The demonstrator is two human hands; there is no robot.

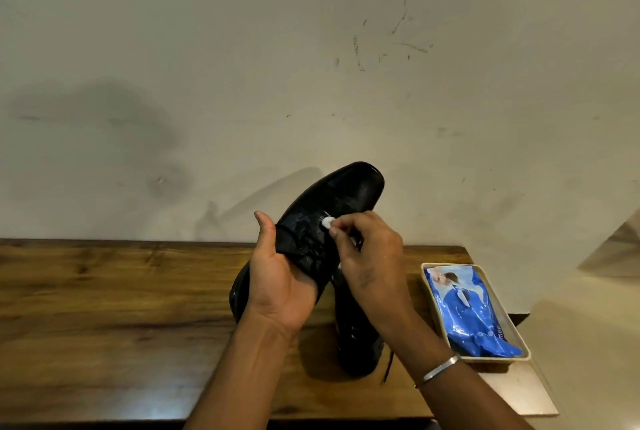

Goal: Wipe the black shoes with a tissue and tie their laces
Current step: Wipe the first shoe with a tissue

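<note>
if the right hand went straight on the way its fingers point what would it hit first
The right hand pinches a tissue, fingers aimed up-left; it would likely press into the lifted shoe, which the tissue seems to touch.

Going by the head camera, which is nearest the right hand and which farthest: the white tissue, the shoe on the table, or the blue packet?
1. White tissue: pinched in the right hand's fingers.
2. Shoe on the table: just beneath that hand.
3. Blue packet: off to the right, in the tray.
</note>
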